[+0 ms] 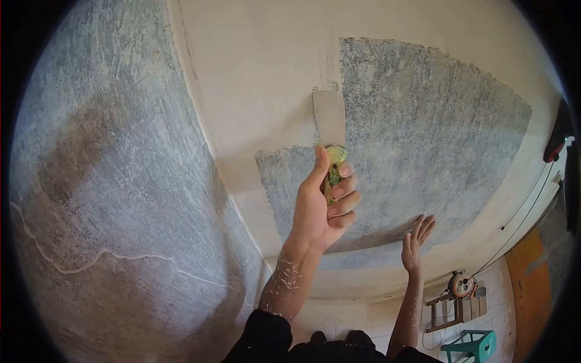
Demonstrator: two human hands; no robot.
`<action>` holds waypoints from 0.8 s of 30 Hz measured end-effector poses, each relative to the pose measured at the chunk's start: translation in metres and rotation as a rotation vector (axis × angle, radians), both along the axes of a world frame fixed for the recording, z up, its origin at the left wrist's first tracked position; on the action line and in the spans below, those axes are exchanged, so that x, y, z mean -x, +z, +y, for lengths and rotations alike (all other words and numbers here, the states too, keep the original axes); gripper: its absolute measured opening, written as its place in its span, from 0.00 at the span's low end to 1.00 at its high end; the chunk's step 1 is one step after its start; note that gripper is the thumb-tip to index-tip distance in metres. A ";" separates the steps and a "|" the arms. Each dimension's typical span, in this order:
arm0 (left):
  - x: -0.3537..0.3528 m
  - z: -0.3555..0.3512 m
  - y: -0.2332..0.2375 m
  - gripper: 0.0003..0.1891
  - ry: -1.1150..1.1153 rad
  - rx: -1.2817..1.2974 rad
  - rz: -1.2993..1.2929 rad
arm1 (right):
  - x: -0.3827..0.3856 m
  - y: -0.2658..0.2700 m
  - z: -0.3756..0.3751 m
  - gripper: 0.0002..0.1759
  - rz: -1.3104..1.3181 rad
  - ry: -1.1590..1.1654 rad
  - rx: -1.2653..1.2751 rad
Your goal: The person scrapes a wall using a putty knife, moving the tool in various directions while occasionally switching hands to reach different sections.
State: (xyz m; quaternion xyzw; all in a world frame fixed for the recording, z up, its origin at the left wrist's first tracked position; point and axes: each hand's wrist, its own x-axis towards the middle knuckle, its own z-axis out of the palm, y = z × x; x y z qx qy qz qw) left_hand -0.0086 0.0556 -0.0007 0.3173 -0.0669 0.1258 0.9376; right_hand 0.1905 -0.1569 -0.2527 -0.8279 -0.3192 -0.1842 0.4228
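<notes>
Two hands are up at the ceiling! The left hand [321,209] has its fingers [345,195] wrapped tight around the handle of a yellow-green-handled, wide-bladed putty knife [330,118], thumb along the left side. The plaster-coated blade sticks out beyond the fingertips, flat against the rough grey ceiling patch [423,133] at the edge of the smooth white plaster [254,72]. The right hand [415,241] is spread open, holding nothing, fingertips touching the grey patch further right.

left hand [322,204] raised overhead, fingers [345,202] curled tight | right hand [415,243] raised, fingers straight, palm upward; both forearms white-flecked
</notes>
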 end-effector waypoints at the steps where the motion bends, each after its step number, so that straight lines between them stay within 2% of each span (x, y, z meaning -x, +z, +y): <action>1: 0.004 0.001 0.000 0.25 -0.020 0.025 0.005 | -0.001 0.002 -0.001 0.42 0.002 0.000 -0.004; 5: 0.012 -0.001 -0.016 0.25 -0.118 0.108 -0.015 | -0.002 0.002 -0.001 0.42 -0.003 -0.013 0.010; 8: 0.012 0.005 0.012 0.24 -0.070 0.037 -0.013 | -0.003 -0.002 0.001 0.42 0.007 -0.016 0.021; 12: 0.010 -0.002 0.001 0.24 -0.040 0.024 -0.054 | 0.002 0.004 -0.004 0.42 0.042 0.010 0.031; 15: 0.004 0.009 0.024 0.24 0.059 -0.059 -0.010 | -0.001 0.008 -0.009 0.43 0.051 0.013 0.040; 18: 0.003 0.000 0.041 0.23 0.065 -0.068 -0.050 | 0.006 0.007 -0.006 0.42 0.056 0.021 0.043; 19: 0.009 -0.002 0.032 0.23 0.000 0.027 -0.025 | 0.005 0.011 -0.006 0.42 0.049 0.013 0.039; 21: 0.011 -0.005 0.019 0.23 -0.006 0.029 0.004 | 0.005 0.013 -0.008 0.42 0.059 0.011 0.049; 24: 0.011 0.004 0.031 0.22 -0.035 -0.007 0.023 | 0.002 0.013 -0.009 0.42 0.038 0.014 0.057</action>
